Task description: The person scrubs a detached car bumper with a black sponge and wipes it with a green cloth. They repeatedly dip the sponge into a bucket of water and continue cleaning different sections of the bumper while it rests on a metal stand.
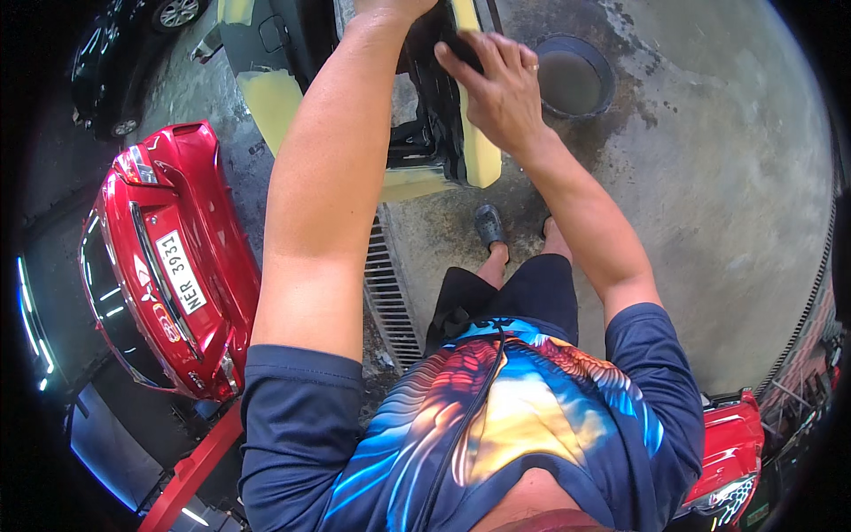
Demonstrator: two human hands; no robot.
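Observation:
A dark car body section (pixel 435 126) with coats of yellow filler or primer along its edges lies before me. My right hand (pixel 502 90) is over its yellow-coated right edge (pixel 482 156), fingers apart and nothing visible in them. Whether the fingertips touch the surface is not clear. Only the back part of my left hand (pixel 395 5) shows at the top rim. Its fingers are cut off by the frame, so what it holds or touches is hidden. A fuel flap outline (pixel 273 33) and a broad yellow patch (pixel 272 103) are on the section's left side.
A round dark tub of murky water (pixel 572 76) stands on wet concrete at right. A red car (pixel 179 266) and a black car (pixel 126 66) are at left. A floor drain grate (pixel 391 292) runs near my feet. Another red vehicle (pixel 728 459) is at lower right.

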